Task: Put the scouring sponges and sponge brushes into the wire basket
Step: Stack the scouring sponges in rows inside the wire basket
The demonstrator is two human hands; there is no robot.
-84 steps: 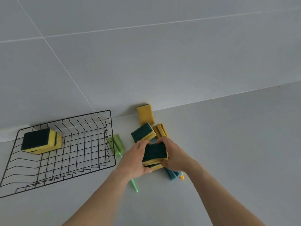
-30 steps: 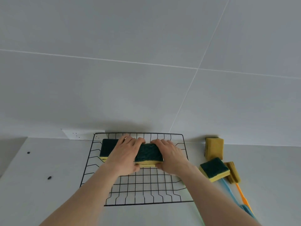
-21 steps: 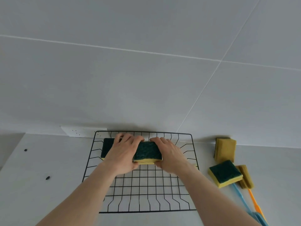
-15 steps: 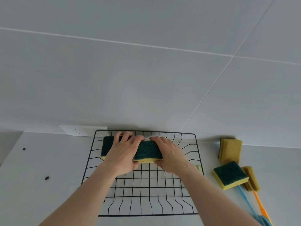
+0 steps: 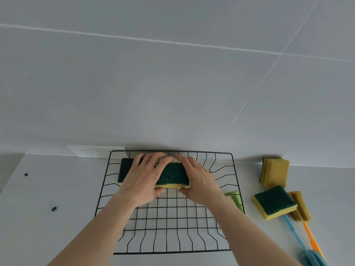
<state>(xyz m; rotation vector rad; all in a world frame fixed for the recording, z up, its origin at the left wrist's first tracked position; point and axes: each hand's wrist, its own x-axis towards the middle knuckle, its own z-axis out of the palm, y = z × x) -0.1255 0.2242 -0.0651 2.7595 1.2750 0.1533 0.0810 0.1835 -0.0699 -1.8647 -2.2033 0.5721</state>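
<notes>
A black wire basket point(image 5: 172, 223) lies on the white counter against the wall. Both my left hand point(image 5: 143, 179) and my right hand point(image 5: 197, 181) grip a stack of green-and-yellow scouring sponges point(image 5: 173, 176) at the basket's far side. Beside it on the left, another sponge point(image 5: 124, 168) lies in the basket, partly hidden by my left hand. To the right of the basket lie a sponge point(image 5: 273, 202) flat on the counter, a sponge point(image 5: 274, 172) leaning on the wall, an orange-handled sponge brush point(image 5: 300, 206), a blue brush point(image 5: 295, 234) and a green sponge brush point(image 5: 235, 197) touching the basket's right wall.
A white socket strip point(image 5: 90, 150) sits on the wall behind the basket's left corner. Two small dark spots point(image 5: 53, 208) mark the counter on the left. The tiled wall rises right behind the basket.
Both hands carried the sponge stack from the pile on the right into the basket and set it down next to the sponge at the far left. In the last half second they barely moved.
</notes>
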